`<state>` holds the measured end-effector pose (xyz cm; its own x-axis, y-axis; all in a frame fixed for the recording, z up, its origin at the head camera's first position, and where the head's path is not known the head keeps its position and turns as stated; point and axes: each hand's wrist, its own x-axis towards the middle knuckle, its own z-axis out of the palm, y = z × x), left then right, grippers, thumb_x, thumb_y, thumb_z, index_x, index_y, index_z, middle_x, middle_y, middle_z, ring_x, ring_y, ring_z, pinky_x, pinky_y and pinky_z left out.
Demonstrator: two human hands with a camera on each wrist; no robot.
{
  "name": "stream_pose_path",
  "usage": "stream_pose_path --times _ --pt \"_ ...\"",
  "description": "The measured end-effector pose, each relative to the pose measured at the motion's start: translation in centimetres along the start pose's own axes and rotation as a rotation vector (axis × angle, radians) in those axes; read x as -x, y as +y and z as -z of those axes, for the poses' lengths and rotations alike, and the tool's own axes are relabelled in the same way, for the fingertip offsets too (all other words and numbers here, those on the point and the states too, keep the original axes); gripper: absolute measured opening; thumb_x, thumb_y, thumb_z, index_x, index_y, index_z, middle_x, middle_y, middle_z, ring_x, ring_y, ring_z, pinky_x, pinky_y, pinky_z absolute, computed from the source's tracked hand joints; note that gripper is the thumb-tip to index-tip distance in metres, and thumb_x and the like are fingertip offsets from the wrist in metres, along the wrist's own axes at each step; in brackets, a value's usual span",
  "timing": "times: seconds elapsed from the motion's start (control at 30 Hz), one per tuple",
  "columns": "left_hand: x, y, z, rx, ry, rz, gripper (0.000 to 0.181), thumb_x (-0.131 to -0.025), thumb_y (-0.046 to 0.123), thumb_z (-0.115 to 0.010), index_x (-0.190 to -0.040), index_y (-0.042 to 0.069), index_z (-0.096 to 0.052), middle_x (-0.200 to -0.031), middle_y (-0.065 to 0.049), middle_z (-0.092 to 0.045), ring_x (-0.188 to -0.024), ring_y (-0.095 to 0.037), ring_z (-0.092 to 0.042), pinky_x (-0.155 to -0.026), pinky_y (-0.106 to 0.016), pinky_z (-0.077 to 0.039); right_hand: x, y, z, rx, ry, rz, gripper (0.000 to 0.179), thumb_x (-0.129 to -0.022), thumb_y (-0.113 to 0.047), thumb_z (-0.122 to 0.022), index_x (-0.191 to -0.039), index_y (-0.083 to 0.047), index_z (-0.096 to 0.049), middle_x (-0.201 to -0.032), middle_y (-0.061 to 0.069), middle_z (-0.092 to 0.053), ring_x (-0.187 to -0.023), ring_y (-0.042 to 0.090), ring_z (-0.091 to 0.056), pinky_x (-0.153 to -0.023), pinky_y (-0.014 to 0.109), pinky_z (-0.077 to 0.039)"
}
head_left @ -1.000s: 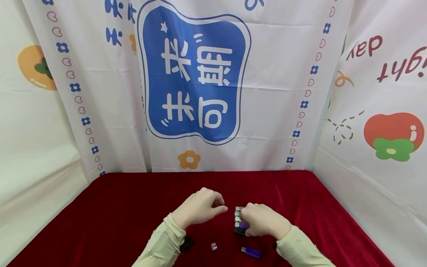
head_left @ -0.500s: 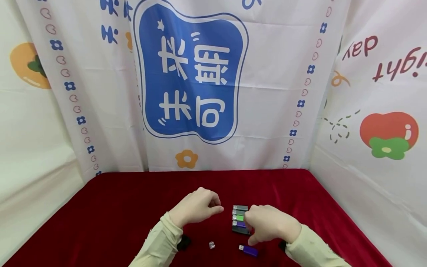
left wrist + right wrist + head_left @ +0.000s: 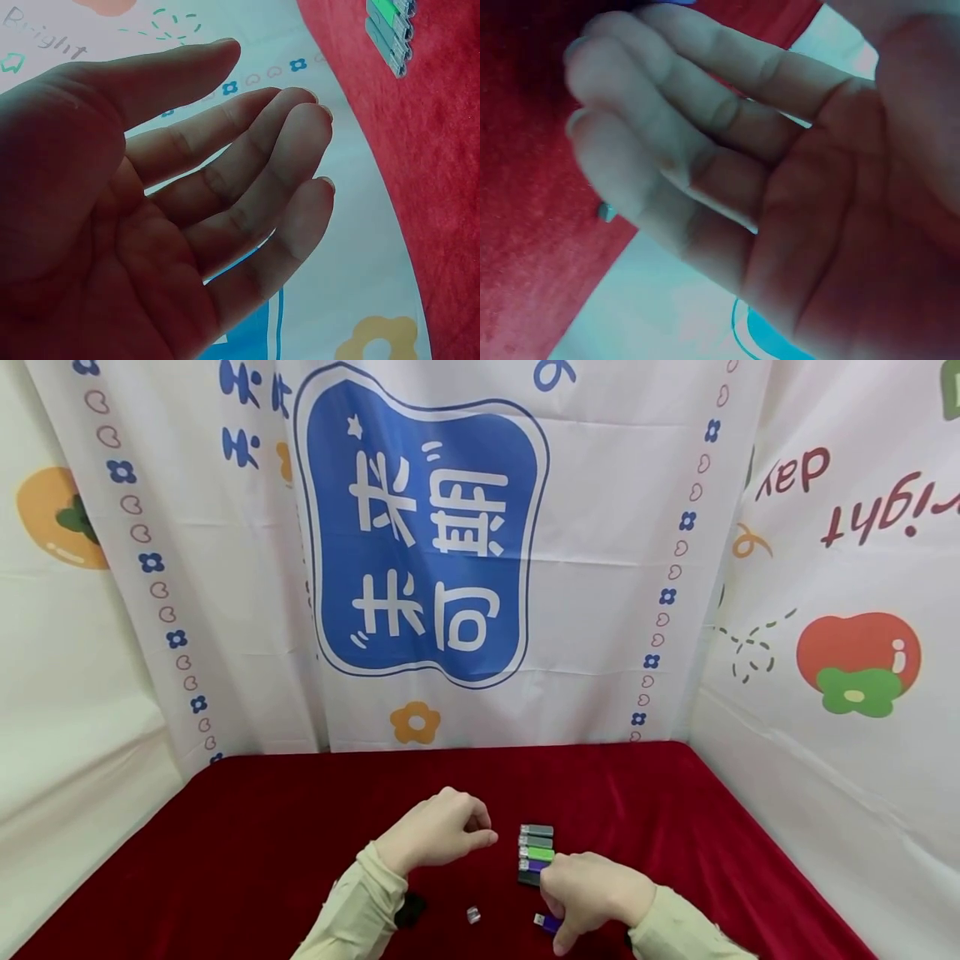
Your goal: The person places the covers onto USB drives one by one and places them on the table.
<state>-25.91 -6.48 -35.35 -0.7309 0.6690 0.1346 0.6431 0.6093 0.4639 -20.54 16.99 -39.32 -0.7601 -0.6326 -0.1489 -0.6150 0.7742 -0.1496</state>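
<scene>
Over the front right of the table, my right hand [image 3: 600, 889] reaches down with thumb and index finger on either side of a loose purple USB stick [image 3: 548, 923], its metal plug pointing left. The right wrist view shows the palm with lightly bent fingers; a bit of purple [image 3: 681, 2] shows at the index fingertip. Just beyond lies a row of capped USB sticks: two grey [image 3: 537, 831], one green [image 3: 537, 853], one purple [image 3: 536, 866] and a black one [image 3: 528, 878] partly under the hand. My left hand [image 3: 442, 832] hovers left of the row, fingers loosely bent and holding nothing.
A small clear cap [image 3: 473, 915] lies on the red cloth [image 3: 300, 827] between my forearms. Something black [image 3: 410, 911] shows beside the left sleeve. Printed white curtains [image 3: 600, 568] stand behind the table and at both sides.
My right hand has moved from the row of USB sticks toward me, down to the loose purple stick, uncovering most of the row. The left hand stays nearly still.
</scene>
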Motion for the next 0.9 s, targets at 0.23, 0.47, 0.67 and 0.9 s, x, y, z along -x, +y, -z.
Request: stream_pose_path --times 0.23,0.47,0.67,0.9 --pt "0.1 0.0 0.0 0.003 -0.002 -0.010 0.008 -0.092 0.023 -0.072 -0.091 0.015 -0.076 -0.076 0.013 -0.063 -0.064 -0.002 -0.057 -0.059 -0.022 -0.050 -0.7 0.4 -0.4 0.007 -0.011 0.008 0.038 -0.069 -0.022 -0.092 -0.059 -0.020 -0.055 -0.058 -0.014 -0.047 -0.050 0.002 -0.042 -0.047 0.020 -0.039" --pt "0.2 -0.1 0.1 0.009 -0.007 -0.013 0.008 -0.091 0.022 -0.072 -0.091 0.015 -0.076 -0.076 0.012 -0.064 -0.063 -0.003 -0.056 -0.058 -0.023 -0.049 -1.0 0.2 -0.6 0.086 0.017 0.062 0.047 -0.069 -0.022 -0.088 -0.052 -0.020 -0.044 -0.048 -0.013 -0.033 -0.044 0.004 -0.027 -0.042 0.022 -0.026" --pt "0.2 -0.6 0.0 -0.023 -0.040 0.012 0.008 -0.091 0.022 -0.073 -0.089 0.014 -0.075 -0.074 0.012 -0.062 -0.061 -0.004 -0.056 -0.058 -0.024 -0.049 -0.3 1.1 1.5 0.051 0.139 0.080 0.035 -0.065 -0.020 -0.085 -0.057 -0.022 -0.051 -0.056 -0.016 -0.043 -0.052 0.002 -0.037 -0.047 0.020 -0.035" --pt "0.3 -1.3 -0.7 -0.111 -0.153 0.079 0.017 -0.080 0.023 -0.083 -0.075 0.016 -0.069 -0.070 0.011 -0.057 -0.061 -0.006 -0.053 -0.057 -0.026 -0.047 1.1 1.4 5.6 -0.023 0.220 0.047 0.027 -0.068 -0.017 -0.083 -0.063 -0.022 -0.057 -0.059 -0.015 -0.048 -0.054 0.004 -0.044 -0.048 0.024 -0.040"
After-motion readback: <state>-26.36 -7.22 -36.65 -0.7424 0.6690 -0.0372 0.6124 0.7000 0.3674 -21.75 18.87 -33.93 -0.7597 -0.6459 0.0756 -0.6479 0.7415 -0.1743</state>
